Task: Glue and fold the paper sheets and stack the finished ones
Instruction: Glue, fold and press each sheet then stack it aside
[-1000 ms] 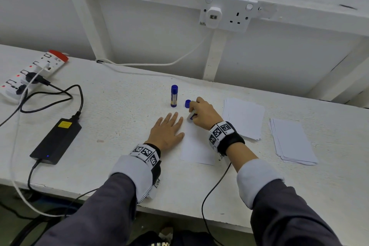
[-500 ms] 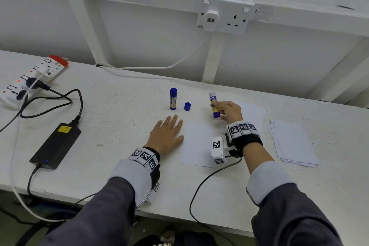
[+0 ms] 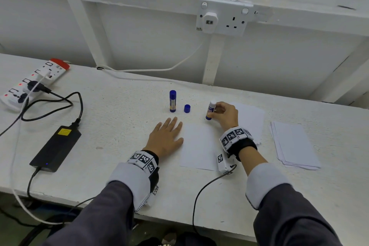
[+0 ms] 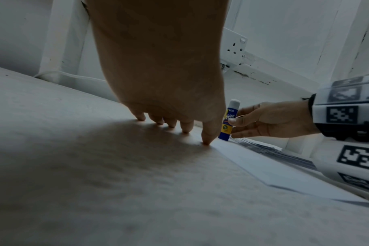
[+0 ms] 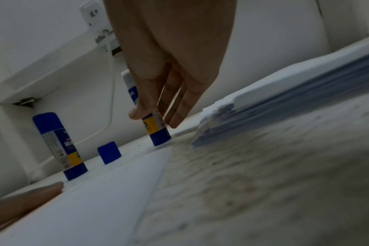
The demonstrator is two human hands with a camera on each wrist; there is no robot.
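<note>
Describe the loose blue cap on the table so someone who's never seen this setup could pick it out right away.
Start at the white double wall socket and drop straight down to the white table. Two glue sticks stand there: a capped blue one and an uncapped one held by the right hand. The small blue plastic cap sits between them, alone and far shorter than either.
</note>
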